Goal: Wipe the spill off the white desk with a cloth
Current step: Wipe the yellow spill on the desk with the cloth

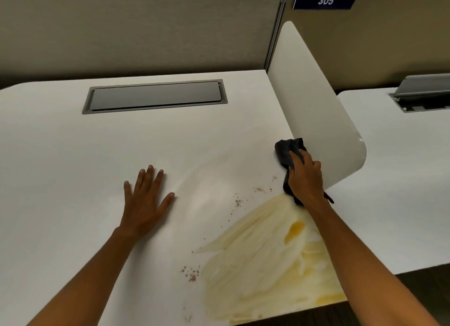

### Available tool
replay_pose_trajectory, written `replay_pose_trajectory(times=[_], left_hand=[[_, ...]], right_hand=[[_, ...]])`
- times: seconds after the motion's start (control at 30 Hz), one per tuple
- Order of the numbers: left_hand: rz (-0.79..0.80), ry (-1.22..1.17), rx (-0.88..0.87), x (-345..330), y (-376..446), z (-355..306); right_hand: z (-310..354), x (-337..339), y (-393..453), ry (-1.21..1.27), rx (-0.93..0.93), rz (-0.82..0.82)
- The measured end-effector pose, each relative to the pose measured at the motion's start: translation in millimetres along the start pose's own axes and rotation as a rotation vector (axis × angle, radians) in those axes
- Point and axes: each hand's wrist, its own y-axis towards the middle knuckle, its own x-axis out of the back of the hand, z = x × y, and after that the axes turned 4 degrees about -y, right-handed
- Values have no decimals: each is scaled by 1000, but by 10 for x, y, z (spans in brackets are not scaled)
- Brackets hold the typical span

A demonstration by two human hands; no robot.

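Observation:
A yellow smeared spill [263, 260] covers the near right part of the white desk [97, 155], with a darker yellow pool inside it and brown crumbs [192, 274] scattered along its left and upper edge. My right hand [305, 177] presses a dark grey cloth [287, 150] onto the desk at the far end of the spill, close against the white divider panel [316, 111]. My left hand [146, 199] lies flat on the desk with fingers spread, left of the spill and holding nothing.
A grey cable hatch [155, 95] is set into the desk at the back. The divider separates this desk from a neighbouring white desk [401, 179] with its own raised hatch [423, 92]. A beige partition wall runs behind, with a "305" sign [325, 0].

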Motion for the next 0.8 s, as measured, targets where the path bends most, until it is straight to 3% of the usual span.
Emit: replay_pose_trajectory(times=[0.13, 0.8], left_hand=[[-1, 18, 14, 32, -476, 239], [44, -187, 34, 165, -1652, 513]], right_hand=[[222, -24, -84, 75, 1, 34], [1918, -212, -1863, 93, 390, 168]])
